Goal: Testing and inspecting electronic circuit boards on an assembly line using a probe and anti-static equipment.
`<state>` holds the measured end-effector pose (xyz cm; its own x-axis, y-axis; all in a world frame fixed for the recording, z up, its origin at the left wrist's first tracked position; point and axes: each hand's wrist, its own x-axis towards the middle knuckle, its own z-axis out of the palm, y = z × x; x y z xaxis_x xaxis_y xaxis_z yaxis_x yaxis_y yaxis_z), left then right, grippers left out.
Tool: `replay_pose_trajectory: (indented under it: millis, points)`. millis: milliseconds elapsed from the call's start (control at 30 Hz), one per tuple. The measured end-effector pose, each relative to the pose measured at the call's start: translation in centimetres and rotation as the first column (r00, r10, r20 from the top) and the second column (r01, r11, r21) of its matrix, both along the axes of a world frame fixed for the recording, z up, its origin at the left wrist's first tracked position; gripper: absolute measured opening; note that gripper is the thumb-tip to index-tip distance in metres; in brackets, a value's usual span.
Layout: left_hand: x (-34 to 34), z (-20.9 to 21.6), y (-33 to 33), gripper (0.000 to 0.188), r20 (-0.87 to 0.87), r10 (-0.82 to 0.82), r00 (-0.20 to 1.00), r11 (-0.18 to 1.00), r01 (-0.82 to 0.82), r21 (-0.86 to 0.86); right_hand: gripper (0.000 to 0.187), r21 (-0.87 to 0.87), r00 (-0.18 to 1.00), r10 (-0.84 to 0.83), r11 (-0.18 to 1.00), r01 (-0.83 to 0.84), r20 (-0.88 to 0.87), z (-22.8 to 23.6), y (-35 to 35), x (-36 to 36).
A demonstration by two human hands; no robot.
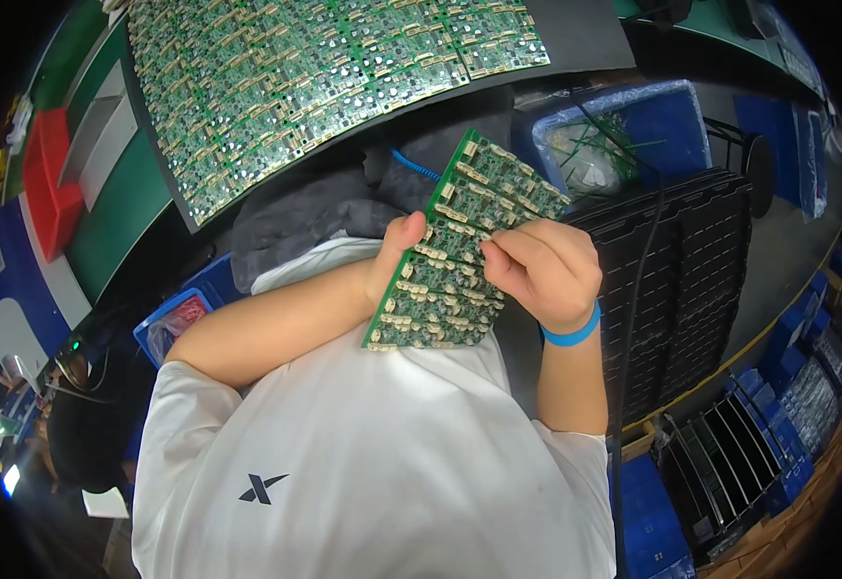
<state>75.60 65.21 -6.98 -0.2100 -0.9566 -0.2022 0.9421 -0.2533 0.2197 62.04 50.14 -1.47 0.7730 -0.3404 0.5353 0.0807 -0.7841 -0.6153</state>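
Observation:
A green circuit board panel (pixel 440 299), lined with rows of cream connectors and small parts, is held tilted in front of my white shirt. My left hand (pixel 392 256) grips its left edge, the thumb over the edge and the other fingers hidden behind. At the panel's right side my right hand (pixel 548 272) is closed, with thumb and forefinger pinched together against a row of connectors. Whatever lies between those fingertips is too small to make out. A blue band (pixel 572 334) circles my right wrist.
Beyond the panel, many similar boards (pixel 325 77) lie side by side on a dark mat (pixel 580 39). A blue bin (pixel 677 121) holding plastic and green strips stands at right, near a black slotted tray (pixel 677 280). At left are a red bin (pixel 50 183) and a blue bin (pixel 165 323).

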Motion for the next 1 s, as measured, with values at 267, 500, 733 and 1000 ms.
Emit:
replay_pose_trajectory:
  millis: [267, 500, 733, 1000]
  points:
    - [0.3, 1.0, -1.8, 0.110, -0.247, 0.057, 0.967, 0.998, -0.049, 0.038, 0.020, -0.028, 0.962, -0.257, 0.966, 0.255, -0.093, 1.3, -1.2, -2.2]
    - [-0.1, 0.5, -1.8, 0.114, -0.105, 0.050, 0.993, 0.997, -0.056, -0.048, 0.008, 0.284, 0.723, -0.567, 0.673, 0.683, -0.396, 1.9, 1.2, -2.8]
    - [-0.2, 1.6, -1.6, 0.109, 0.177, 0.064, 0.982, 0.992, -0.043, -0.121, 0.013, 0.469, 0.928, -0.258, 0.807, 0.360, -0.270, 3.3, 4.8, 0.7]
    - [-0.1, 0.2, -0.5, 0.112, 0.213, 0.015, 0.977, 1.000, -0.009, -0.027, 0.011, 0.423, 0.936, -0.224, 0.846, 0.325, -0.271, 3.2, 5.2, 1.7]
